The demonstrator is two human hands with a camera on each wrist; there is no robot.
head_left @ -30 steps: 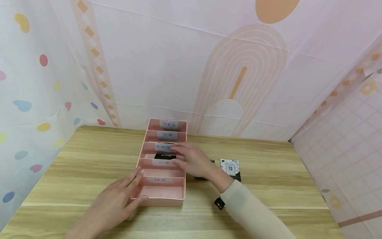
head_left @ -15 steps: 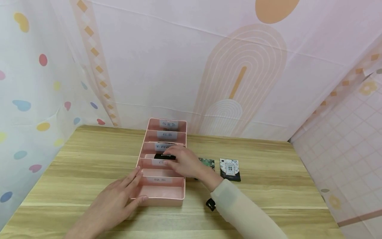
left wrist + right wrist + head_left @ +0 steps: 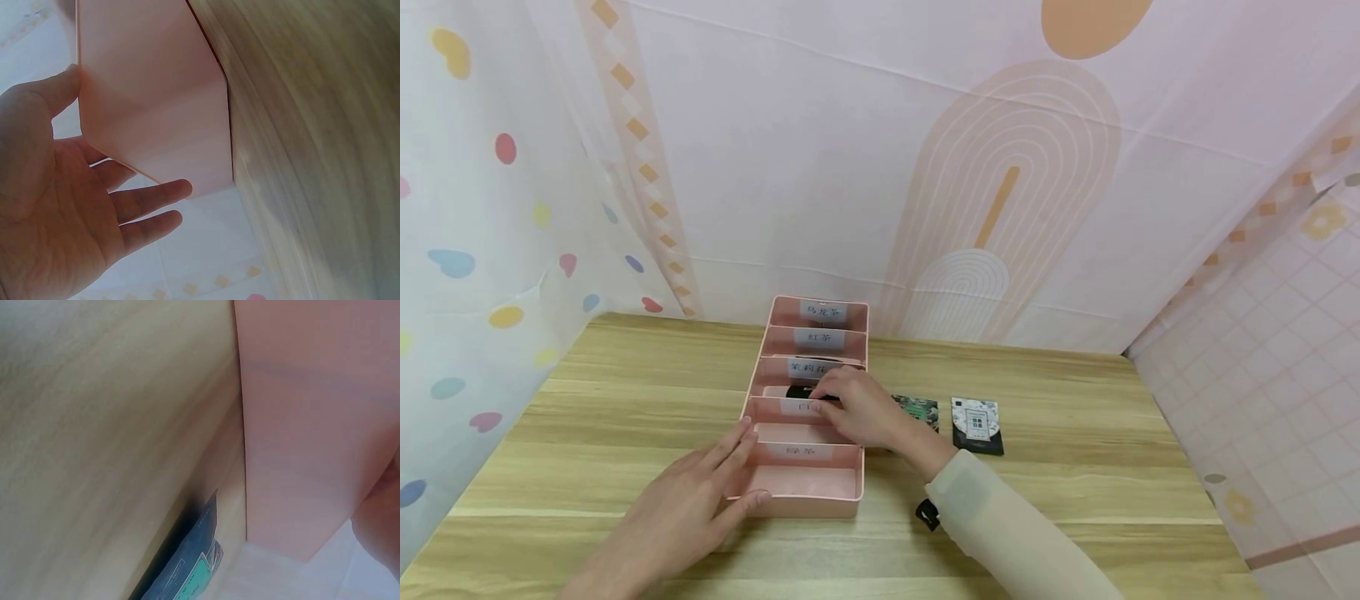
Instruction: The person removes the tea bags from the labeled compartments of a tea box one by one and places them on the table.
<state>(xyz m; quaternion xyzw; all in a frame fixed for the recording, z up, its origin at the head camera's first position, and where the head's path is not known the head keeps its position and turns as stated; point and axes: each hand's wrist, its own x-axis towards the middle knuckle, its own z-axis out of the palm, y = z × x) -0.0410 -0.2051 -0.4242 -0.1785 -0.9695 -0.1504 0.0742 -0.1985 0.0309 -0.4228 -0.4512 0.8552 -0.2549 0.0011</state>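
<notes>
A long pink divided box (image 3: 805,506) stands on the table, its compartments marked with white handwritten labels. My left hand (image 3: 696,500) rests at its near left corner, thumb on the front rim; in the left wrist view the left hand (image 3: 69,200) has relaxed, spread fingers there. My right hand (image 3: 865,408) reaches over the right wall, curled fingertips close together above the divider and at a black packet (image 3: 799,392) in the middle compartment. I cannot tell whether it pinches this packet. In the right wrist view, only part of that hand (image 3: 378,519) shows.
Right of the box lie a green-and-black packet (image 3: 921,408), partly behind the right forearm, and a white-and-black packet (image 3: 977,425). The wooden table (image 3: 1060,517) meets a patterned cloth backdrop (image 3: 820,167) behind the box.
My right hand has shifted left and inward over the black packet, its fingers drawing closer together, then held nearly still. The green-and-black packet shows more. The left hand stays put.
</notes>
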